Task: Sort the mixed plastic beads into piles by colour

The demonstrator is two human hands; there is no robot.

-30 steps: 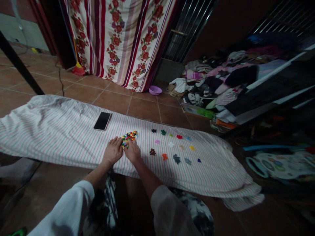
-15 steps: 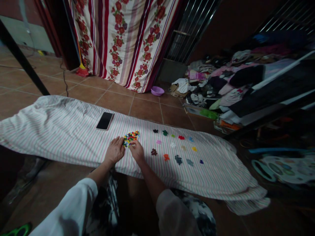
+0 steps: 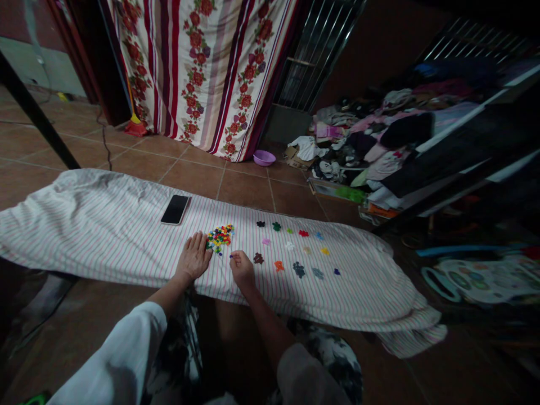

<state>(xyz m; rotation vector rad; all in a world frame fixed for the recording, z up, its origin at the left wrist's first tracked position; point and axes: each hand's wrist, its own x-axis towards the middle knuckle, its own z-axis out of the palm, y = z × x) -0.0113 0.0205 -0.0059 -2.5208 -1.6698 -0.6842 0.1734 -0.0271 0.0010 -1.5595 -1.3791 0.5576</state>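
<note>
My left hand [image 3: 194,256] lies flat on the striped cloth [image 3: 126,242], fingers stretched out along the left edge of a mixed pile of small coloured pieces [image 3: 220,238]. Just right of that pile, my right hand [image 3: 242,266] is closed in a pinch on a small dark blue piece [image 3: 231,256]. Farther right the pieces lie in separate single-colour heaps, among them brown [image 3: 258,258], orange [image 3: 279,266], dark grey [image 3: 298,269], red [image 3: 303,233] and yellow [image 3: 324,251]. A little dark blue heap [image 3: 336,271] sits at the far right. The pieces are too small to tell their exact kind.
A phone [image 3: 175,210] rests on the cloth left of the mixed pile. Beyond the cloth, a purple basin [image 3: 264,158] and a red broom [image 3: 135,127] are on the tiled floor near a flowered curtain [image 3: 202,79]. Clothes [image 3: 358,135] are heaped at the right.
My right hand has drawn back from the mixed pile to the right, with the dark blue piece between its fingertips. My left hand stays beside the pile. The view has shifted slightly.
</note>
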